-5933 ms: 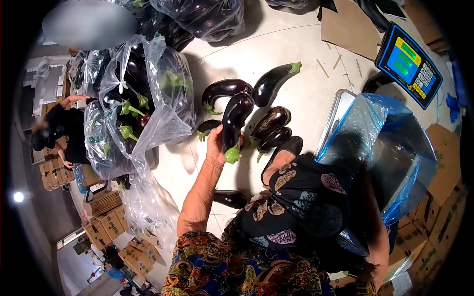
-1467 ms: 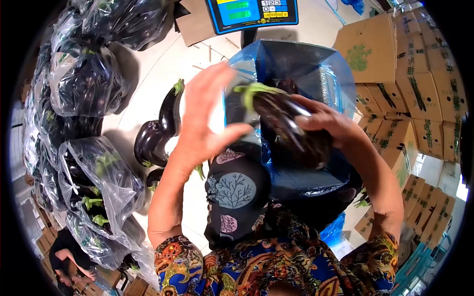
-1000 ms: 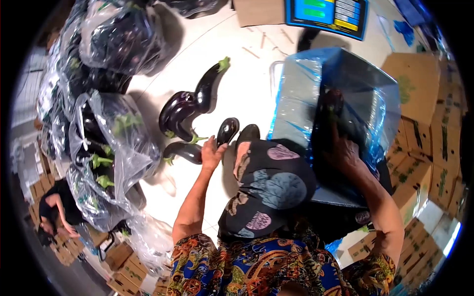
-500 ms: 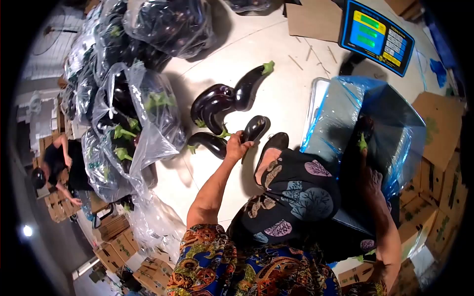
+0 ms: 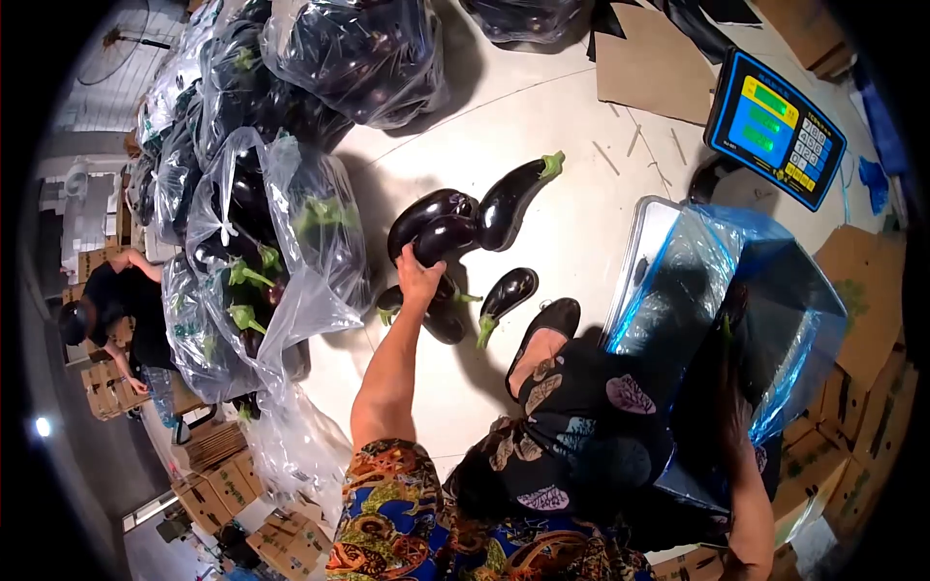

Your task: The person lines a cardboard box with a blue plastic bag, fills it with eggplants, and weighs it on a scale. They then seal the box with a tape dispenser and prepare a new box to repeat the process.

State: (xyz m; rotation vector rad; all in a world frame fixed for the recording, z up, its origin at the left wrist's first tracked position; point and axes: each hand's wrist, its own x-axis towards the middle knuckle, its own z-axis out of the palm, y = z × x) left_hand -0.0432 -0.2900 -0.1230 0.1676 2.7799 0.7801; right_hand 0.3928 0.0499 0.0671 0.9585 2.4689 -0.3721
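Note:
My left hand (image 5: 419, 281) is closed on the lower end of a dark purple eggplant (image 5: 448, 236) in a small pile on the pale floor. Beside it lie a curved eggplant with a green stem (image 5: 513, 203) and several others, partly under my hand and wrist. A smaller eggplant (image 5: 511, 292) rests apart, near my shoe. My right hand (image 5: 734, 392) reaches into a box lined with blue film (image 5: 668, 281). In deep shadow there, its fingers seem closed around an eggplant (image 5: 728, 324) with a green stem.
Clear plastic bags of eggplants (image 5: 320, 213) are heaped at the left. The box stands beside a scale display (image 5: 775, 126). Flat cardboard (image 5: 649, 63) lies at the back, and cartons (image 5: 814, 455) are stacked at right. Another person (image 5: 121, 300) bends at far left.
My left hand has let go of the smaller eggplant, now on the floor, and moved left onto another in the pile. My right hand stays in the box. The camera view has shifted.

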